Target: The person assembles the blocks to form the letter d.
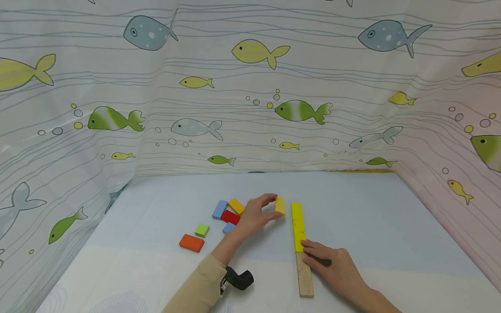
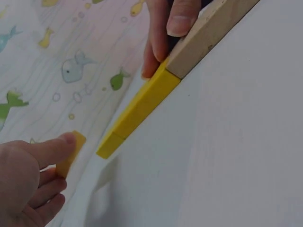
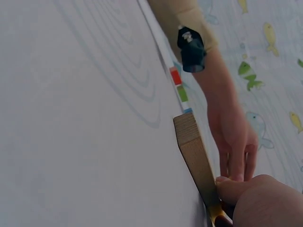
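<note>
My left hand (image 1: pixel 256 215) pinches a yellow block (image 1: pixel 280 206) between thumb and fingers, held just left of the row's far end. A straight row runs away from me: a bare wooden block (image 1: pixel 305 278) nearest, then a longer bright yellow block (image 1: pixel 299 232), then a shorter yellow piece (image 1: pixel 296 211). My right hand (image 1: pixel 340 265) touches the row from its right side, near the joint between wood and yellow. In the left wrist view, the pinched block (image 2: pixel 71 153) is apart from the row's yellow end (image 2: pixel 111 144). The right wrist view shows the right thumb (image 3: pixel 232 189) beside the wood.
Left of the row lie loose blocks: a blue one (image 1: pixel 220 209), an orange-yellow one (image 1: pixel 236 206), a red one (image 1: pixel 231 217), a green one (image 1: pixel 202 230) and an orange-red one (image 1: pixel 192 243). My left forearm partly covers another blue block (image 1: pixel 228 227). A fish-patterned curtain (image 1: pixel 250 95) surrounds the table.
</note>
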Tool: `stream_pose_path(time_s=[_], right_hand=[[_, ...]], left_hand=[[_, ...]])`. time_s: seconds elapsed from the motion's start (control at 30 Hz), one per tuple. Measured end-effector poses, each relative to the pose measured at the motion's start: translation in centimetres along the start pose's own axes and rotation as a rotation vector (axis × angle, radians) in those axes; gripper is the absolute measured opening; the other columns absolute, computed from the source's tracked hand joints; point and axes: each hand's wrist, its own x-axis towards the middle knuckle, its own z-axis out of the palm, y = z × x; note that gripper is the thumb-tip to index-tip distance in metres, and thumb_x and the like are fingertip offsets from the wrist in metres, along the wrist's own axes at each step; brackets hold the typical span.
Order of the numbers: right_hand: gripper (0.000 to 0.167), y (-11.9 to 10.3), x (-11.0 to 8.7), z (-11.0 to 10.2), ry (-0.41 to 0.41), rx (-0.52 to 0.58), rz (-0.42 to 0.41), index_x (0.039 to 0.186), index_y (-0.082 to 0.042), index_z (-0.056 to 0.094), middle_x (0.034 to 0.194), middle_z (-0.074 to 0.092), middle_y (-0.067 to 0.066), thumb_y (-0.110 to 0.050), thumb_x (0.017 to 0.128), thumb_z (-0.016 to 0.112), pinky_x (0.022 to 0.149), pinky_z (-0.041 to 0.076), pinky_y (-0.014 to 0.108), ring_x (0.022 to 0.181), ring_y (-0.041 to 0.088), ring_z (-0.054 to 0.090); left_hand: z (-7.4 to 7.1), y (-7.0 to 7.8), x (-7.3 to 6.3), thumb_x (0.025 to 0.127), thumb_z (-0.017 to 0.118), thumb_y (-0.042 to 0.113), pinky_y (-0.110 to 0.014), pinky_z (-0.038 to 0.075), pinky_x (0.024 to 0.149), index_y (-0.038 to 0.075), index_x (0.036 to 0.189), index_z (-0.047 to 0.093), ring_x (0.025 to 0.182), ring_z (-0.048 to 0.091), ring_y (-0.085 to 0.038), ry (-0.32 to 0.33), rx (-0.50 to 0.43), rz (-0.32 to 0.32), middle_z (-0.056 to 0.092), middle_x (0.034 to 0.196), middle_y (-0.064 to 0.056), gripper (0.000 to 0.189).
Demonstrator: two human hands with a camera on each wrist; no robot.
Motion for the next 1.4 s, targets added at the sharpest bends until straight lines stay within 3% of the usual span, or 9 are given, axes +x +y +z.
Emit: stream_pose_path(time_s=[0.33, 0.63, 0.97, 1.17, 1.4], right_hand=[[0.029, 0.3, -0.1, 0.0, 0.030, 0.007, -0.037, 0.111, -0.018, 0.078, 0.120, 0.071, -0.012, -0.027, 0.083, 0.081, 0.090, 0.044, 0.003, 0.111, 0.012, 0.068], [0.029, 0.2, 0.0, 0.0, 0.026, 0.005, -0.045, 0.112, -0.018, 0.078, 0.119, 0.072, -0.012, -0.029, 0.085, 0.079, 0.088, 0.052, 0.013, 0.109, 0.013, 0.069], [0.028, 0.3, 0.0, 0.0, 0.050, 0.012, -0.089, 0.112, -0.016, 0.078, 0.118, 0.072, -0.009, -0.028, 0.086, 0.079, 0.089, 0.045, 0.003, 0.108, 0.015, 0.070], [0.029, 0.3, 0.1, -0.1, 0.025, -0.001, -0.050, 0.111, -0.017, 0.078, 0.119, 0.071, -0.012, -0.028, 0.084, 0.080, 0.089, 0.053, 0.014, 0.110, 0.011, 0.068], [0.029, 0.6, 0.0, 0.1, 0.032, 0.004, -0.055, 0.111, -0.017, 0.078, 0.118, 0.072, -0.012, -0.027, 0.083, 0.081, 0.090, 0.046, 0.005, 0.110, 0.011, 0.068]], left_hand=[[1.1, -0.1, 1.3, 0.092, 0.072, 0.035, -0.041, 0.047, 0.108, 0.012, 0.143, 0.052, 0.129, 0.056, -0.024, 0.001, 0.008, -0.011, 0.059, 0.141, -0.004, 0.060], [2.7, -0.1, 3.1, 0.092, 0.071, 0.038, -0.037, 0.048, 0.107, 0.013, 0.143, 0.053, 0.127, 0.058, -0.023, 0.029, 0.012, -0.029, 0.060, 0.141, -0.004, 0.059], [4.2, 0.0, 4.7, 0.094, 0.070, 0.033, -0.034, 0.048, 0.107, 0.012, 0.142, 0.054, 0.127, 0.058, -0.020, 0.053, -0.023, -0.030, 0.061, 0.139, -0.004, 0.055], [4.9, -0.3, 5.7, 0.095, 0.069, 0.030, -0.032, 0.047, 0.108, 0.012, 0.140, 0.055, 0.128, 0.057, -0.019, 0.086, -0.010, -0.047, 0.061, 0.138, -0.005, 0.051], [5.2, -0.3, 6.2, 0.095, 0.068, 0.029, -0.035, 0.046, 0.108, 0.010, 0.140, 0.055, 0.128, 0.057, -0.021, 0.099, -0.006, -0.054, 0.061, 0.139, -0.006, 0.050]])
